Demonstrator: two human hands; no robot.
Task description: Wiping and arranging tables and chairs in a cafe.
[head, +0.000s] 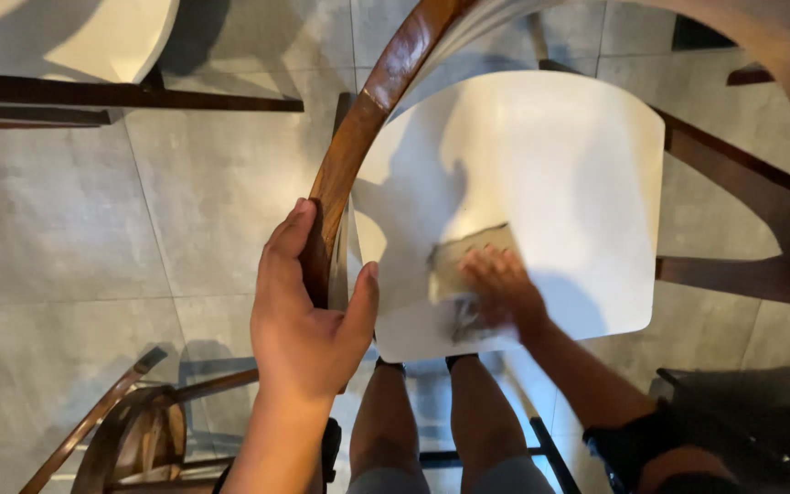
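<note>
The left hand (308,311) grips the chair's wooden backrest (358,137); the right hand (500,288) presses a cloth (464,261) flat on the chair's white seat (550,165).

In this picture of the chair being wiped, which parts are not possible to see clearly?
- Head view: the right hand and the cloth are motion-blurred; its fingers and the cloth's fabric stay unclear.
- The left hand's fingertips are hidden behind the wooden chair back.
- The chair back's curve is cut off by the top edge.
- Part of the white seat under the cloth is covered.
- The feet are hidden beneath the seat.
</note>
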